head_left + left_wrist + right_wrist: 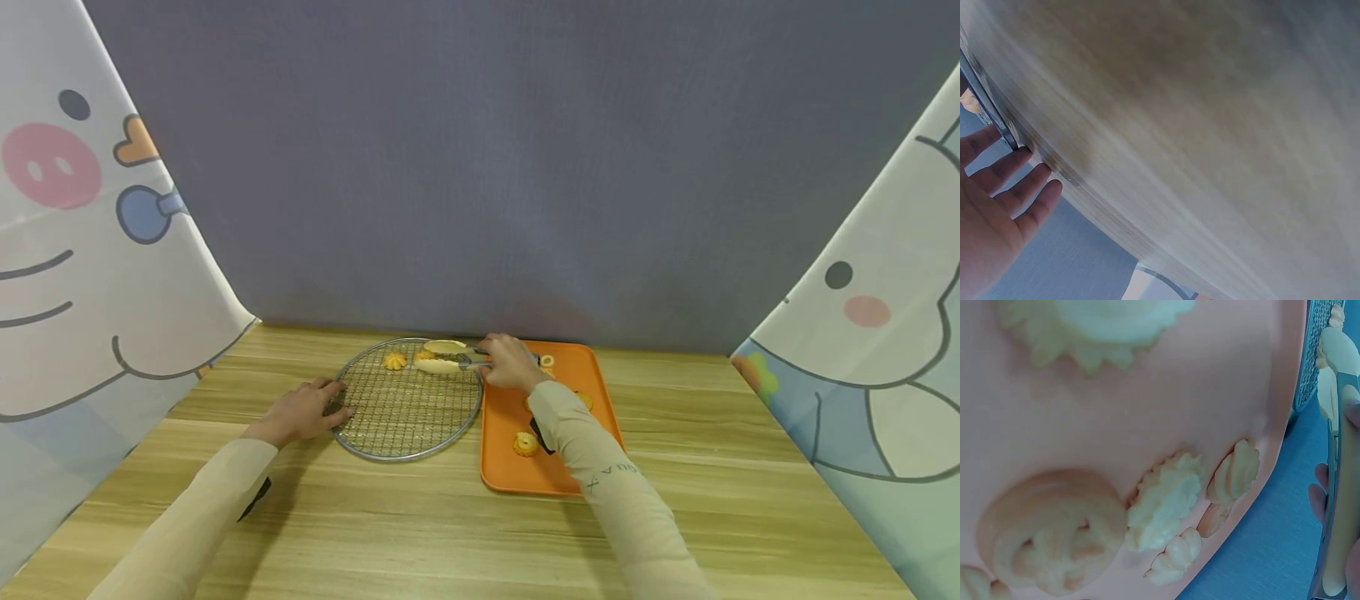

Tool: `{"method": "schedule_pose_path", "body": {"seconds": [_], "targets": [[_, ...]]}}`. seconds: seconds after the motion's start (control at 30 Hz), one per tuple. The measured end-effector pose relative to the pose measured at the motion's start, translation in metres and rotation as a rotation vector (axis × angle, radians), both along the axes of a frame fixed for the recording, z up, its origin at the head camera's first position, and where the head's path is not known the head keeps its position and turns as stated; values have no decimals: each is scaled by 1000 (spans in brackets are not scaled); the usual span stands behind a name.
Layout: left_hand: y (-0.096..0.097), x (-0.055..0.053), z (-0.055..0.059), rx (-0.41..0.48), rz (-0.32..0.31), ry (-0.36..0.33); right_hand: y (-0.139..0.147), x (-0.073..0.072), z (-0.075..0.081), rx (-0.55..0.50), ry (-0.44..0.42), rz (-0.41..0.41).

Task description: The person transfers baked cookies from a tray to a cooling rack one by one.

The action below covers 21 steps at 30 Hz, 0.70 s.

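My right hand (510, 362) grips a pair of metal tongs (440, 366) with cream-coloured tips, reaching left over the back of a round wire cooling rack (408, 417). A golden cookie (424, 355) shows between the tong tips, partly hidden by them. Just left of it, a flower-shaped cookie (395, 360) lies on the mesh. My left hand (300, 411) rests at the rack's left rim, thumb and fingers spread; in the left wrist view its fingertips (1019, 153) are right at the metal rim. The tongs' handle (1337, 506) stands at the right edge of the right wrist view.
Right of the rack, an orange tray (498, 475) lies under my right forearm. It bears several cookies, among them a round one (525, 443), a ring-shaped one (547, 361) and a pretzel-like one (1054, 531). A grey curtain (480, 167) rises behind the wooden table (375, 533).
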State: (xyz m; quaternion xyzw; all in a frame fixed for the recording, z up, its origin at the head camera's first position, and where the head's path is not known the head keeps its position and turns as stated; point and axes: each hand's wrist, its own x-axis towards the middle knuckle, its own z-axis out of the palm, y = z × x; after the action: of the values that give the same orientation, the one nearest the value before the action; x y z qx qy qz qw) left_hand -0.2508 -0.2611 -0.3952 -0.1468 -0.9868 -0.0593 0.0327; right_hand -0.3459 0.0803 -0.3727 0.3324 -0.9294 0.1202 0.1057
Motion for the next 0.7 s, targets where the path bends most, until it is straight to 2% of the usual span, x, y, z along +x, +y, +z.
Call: {"method": "schedule_pose_path", "body": {"seconds": [0.7], "targets": [[-1, -2, -2, 0, -5, 8, 8, 1, 6, -24, -6, 3]]}}
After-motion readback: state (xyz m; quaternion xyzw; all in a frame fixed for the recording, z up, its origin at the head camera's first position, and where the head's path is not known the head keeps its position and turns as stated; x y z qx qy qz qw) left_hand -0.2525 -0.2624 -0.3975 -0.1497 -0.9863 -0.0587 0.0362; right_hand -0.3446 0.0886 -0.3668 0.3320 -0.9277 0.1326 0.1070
